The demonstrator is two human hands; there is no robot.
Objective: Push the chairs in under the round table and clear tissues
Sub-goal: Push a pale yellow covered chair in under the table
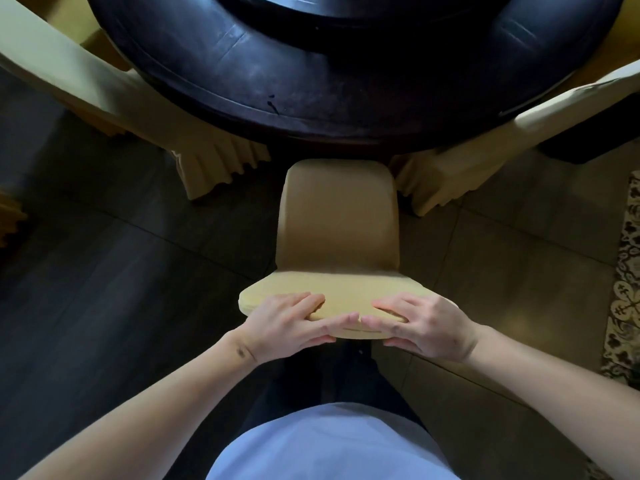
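Note:
A chair in a tan fabric cover point(337, 220) stands straight in front of me, its seat reaching to the edge of the dark round table point(277, 81). My left hand point(287, 323) and my right hand point(426, 323) both grip the top of the chair's backrest, fingers over the front, thumbs behind. No tissues are visible in this view.
Two more covered chairs stand at the table, one at the left point(104, 91) and one at the right point(502, 150). A raised dark disc point(346, 8) sits in the table's middle. A patterned rug point(627, 289) borders the tiled floor on the right.

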